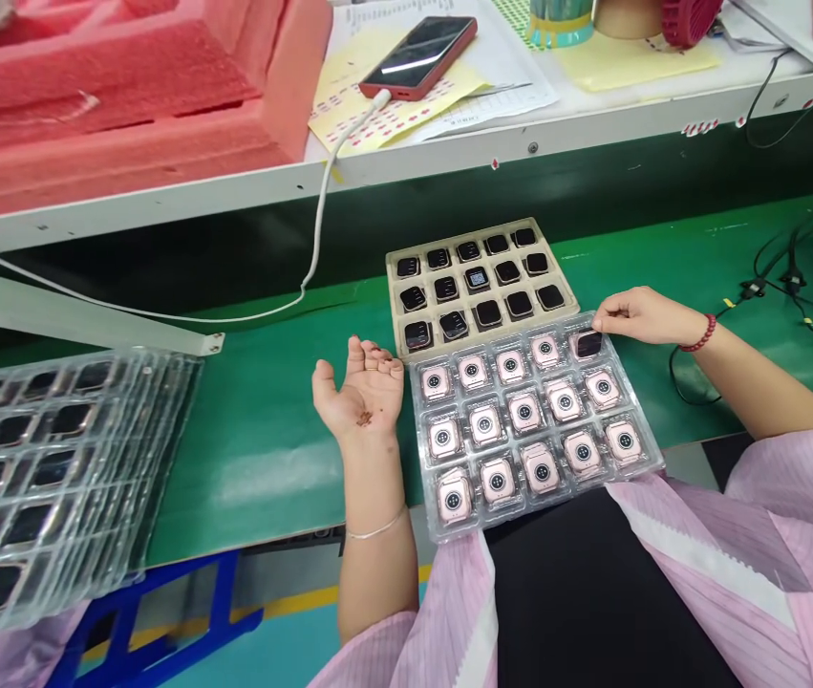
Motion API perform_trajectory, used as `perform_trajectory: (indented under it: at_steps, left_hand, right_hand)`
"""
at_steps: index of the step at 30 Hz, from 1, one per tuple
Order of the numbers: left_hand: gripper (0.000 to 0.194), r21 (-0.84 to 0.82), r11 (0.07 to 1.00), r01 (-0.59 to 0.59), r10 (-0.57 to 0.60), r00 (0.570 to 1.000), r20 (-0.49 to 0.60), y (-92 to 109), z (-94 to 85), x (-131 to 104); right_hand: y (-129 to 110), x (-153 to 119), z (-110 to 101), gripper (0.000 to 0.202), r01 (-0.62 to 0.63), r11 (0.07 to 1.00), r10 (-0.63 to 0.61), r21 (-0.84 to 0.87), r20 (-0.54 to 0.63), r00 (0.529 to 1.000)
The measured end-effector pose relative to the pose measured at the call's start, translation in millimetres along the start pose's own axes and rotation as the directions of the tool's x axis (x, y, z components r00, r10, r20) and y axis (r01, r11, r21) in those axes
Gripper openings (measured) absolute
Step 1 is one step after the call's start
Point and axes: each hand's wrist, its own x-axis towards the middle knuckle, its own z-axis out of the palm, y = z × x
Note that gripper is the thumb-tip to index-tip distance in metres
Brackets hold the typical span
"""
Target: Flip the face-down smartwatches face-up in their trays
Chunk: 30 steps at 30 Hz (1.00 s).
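Note:
My left hand [367, 397] lies palm up beside the trays, fingers stretched out. A few tiny reddish-brown pieces [364, 419] rest on its palm, too small to name. A clear plastic tray [467, 454] sits in front of my body with rows of pink smartwatch bodies [525, 412], backs facing up. In its far right pocket one smartwatch [588, 344] shows a dark face instead. Over that corner my right hand [625, 313] has thumb and fingers pinched together, touching or just above the watch's edge; anything between the fingertips is hidden.
Behind stands a cream tray [406, 355] of dark-faced watches, one with a lit screen [476, 278]. A stack of filled clear trays [69, 478] is at left. Above runs a white shelf [449, 153] with a phone [420, 55], its white cable [318, 220] hanging down. Black cables [793, 277] lie right.

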Motion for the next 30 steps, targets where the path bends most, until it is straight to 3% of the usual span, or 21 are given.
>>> perform_trajectory:
  at_steps: [8, 11, 13, 15, 18, 22, 26, 30]
  left_hand:
    - [0.053, -0.035, 0.999, 0.004, -0.004, 1.0, -0.006, 0.2, -0.8, 2.0]
    - [0.052, -0.035, 0.999, 0.012, -0.013, 1.0, -0.018, 0.2, 1.1, 1.3]
    - [0.052, -0.028, 1.0, 0.012, -0.012, 1.0, -0.029, 0.6, 1.3, 1.8]
    - [0.052, -0.022, 1.0, 0.008, -0.008, 0.999, -0.035, 1.0, 1.3, 2.3]
    - [0.052, -0.02, 1.0, 0.008, -0.009, 0.999, -0.036, 1.1, 3.2, 1.0]
    - [0.051, -0.037, 0.999, 0.018, -0.019, 0.999, -0.029, 0.6, 9.3, -4.8]
    - [0.048, -0.051, 0.999, 0.016, -0.018, 0.999, -0.038, 0.4, 12.9, -9.4]
    - [0.046, -0.046, 0.999, -0.002, 0.0, 1.0, -0.031, -0.2, 12.5, -9.9]
  right_hand:
    - [3.3, 3.5, 2.0, 0.04, -0.036, 0.998, 0.036, 0.042, 0.02, 0.999]
    - [-1.9, 1.0, 10.8, 0.029, 0.055, 0.998, -0.054, -0.002, -0.134, 0.99]
    - [-7.2, -7.6, 18.9, 0.023, 0.134, 0.988, -0.152, -0.08, -0.297, 0.943]
    - [-12.1, -24.5, 27.6, 0.02, 0.207, 0.969, -0.242, -0.133, -0.38, 0.893]
    - [-16.3, -60.0, 40.2, 0.017, 0.277, 0.95, -0.309, -0.141, -0.33, 0.892]
    - [-18.4, -94.0, 51.4, 0.021, 0.262, 0.944, -0.307, -0.198, -0.25, 0.918]
    - [-18.3, -91.2, 50.5, 0.023, 0.217, 0.971, -0.236, -0.095, -0.306, 0.922]
    - [-13.4, -77.1, 46.5, 0.025, 0.144, 0.984, -0.166, -0.108, -0.24, 0.956]
